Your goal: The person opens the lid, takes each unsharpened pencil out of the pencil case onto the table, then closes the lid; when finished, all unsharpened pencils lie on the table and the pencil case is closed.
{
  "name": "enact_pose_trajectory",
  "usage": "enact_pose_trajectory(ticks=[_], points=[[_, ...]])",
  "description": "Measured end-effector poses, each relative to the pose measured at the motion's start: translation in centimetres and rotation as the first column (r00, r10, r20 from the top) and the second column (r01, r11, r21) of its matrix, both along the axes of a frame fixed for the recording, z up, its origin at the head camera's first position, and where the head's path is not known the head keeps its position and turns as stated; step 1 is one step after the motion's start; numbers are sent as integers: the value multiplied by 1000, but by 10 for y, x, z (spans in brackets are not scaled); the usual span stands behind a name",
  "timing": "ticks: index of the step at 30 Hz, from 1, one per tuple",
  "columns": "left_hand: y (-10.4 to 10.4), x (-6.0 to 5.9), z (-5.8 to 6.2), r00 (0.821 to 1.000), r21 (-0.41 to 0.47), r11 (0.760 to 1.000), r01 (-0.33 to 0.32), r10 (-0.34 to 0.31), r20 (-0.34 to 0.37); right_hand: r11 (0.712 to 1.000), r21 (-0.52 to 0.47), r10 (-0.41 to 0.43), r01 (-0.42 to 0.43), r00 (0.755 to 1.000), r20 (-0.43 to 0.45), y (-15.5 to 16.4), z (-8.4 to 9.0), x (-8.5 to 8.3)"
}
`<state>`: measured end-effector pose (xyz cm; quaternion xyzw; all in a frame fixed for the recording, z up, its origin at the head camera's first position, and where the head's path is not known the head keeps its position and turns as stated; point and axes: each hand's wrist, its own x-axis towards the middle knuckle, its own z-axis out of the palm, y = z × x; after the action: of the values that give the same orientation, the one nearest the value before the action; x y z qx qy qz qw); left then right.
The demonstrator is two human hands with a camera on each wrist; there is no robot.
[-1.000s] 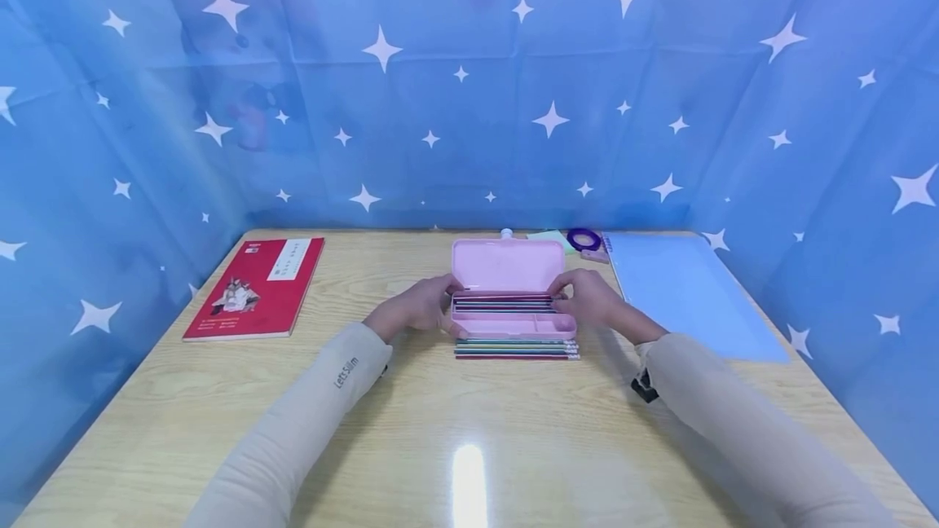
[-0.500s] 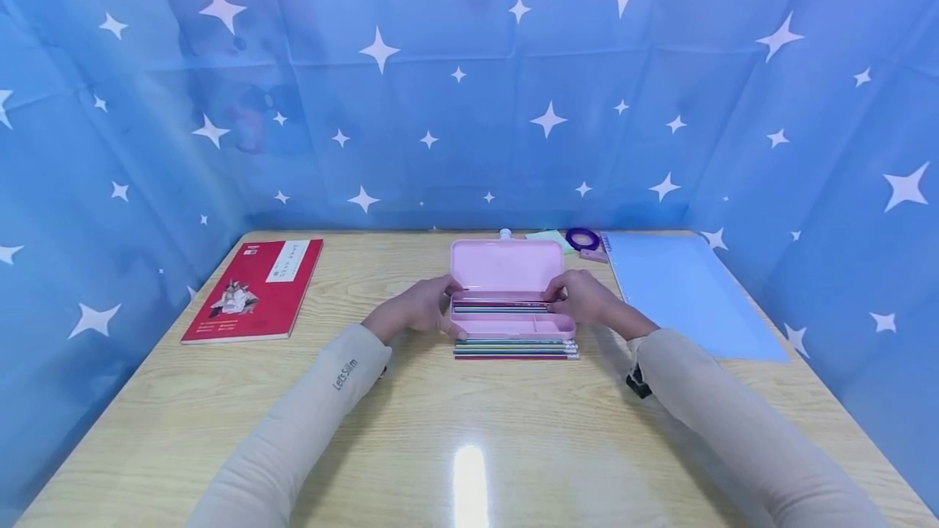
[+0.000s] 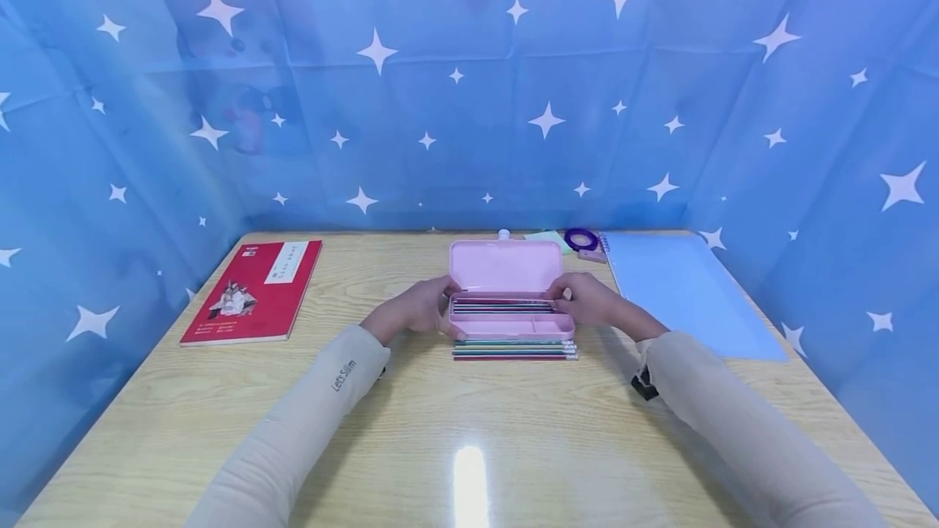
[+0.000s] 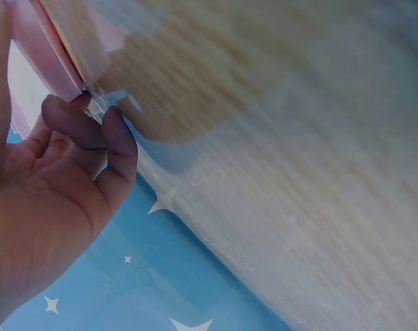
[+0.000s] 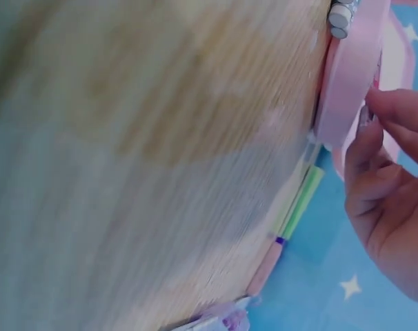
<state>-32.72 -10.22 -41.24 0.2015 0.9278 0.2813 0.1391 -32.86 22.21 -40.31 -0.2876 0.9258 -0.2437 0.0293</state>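
An open pink pencil case (image 3: 511, 325) lies at mid-table with its lid (image 3: 504, 266) raised. Several pencils (image 3: 501, 307) lie in its tray, and more pencils (image 3: 513, 349) lie on the table just in front. My left hand (image 3: 413, 310) grips the case's left end, fingers (image 4: 116, 134) curled against the pink rim (image 4: 54, 52). My right hand (image 3: 592, 301) holds the right end, fingertips (image 5: 381, 103) on the case's edge (image 5: 348, 76) by the pencil ends. Whether either hand also pinches a pencil is hidden.
A red book (image 3: 253, 290) lies at the left. At the right lies a light blue notebook (image 3: 682, 292). Behind the case are a purple tape ring (image 3: 582, 239), a green note pad (image 3: 546, 236) and a small white cap (image 3: 504, 233). Blue starred curtains enclose the wooden table (image 3: 469, 430).
Both hands stay at the case's ends. The right hand's fingers have slid slightly back along the tray toward the lid.
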Motion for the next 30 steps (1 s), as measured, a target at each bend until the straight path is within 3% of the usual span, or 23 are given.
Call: enact_pose_trajectory(ticks=[16, 24, 30], points=[[-2, 0, 0, 1000, -3, 1000, 6, -6, -4, 996, -81, 30, -25, 998, 63, 22, 19, 34], [0, 1, -2, 1000, 20, 1000, 18, -17, -5, 990, -99, 107, -98, 990, 94, 21, 24, 57], [-2, -3, 2, 999, -11, 999, 35, -35, -23, 985, -90, 157, -148, 981, 110, 15, 28, 60]])
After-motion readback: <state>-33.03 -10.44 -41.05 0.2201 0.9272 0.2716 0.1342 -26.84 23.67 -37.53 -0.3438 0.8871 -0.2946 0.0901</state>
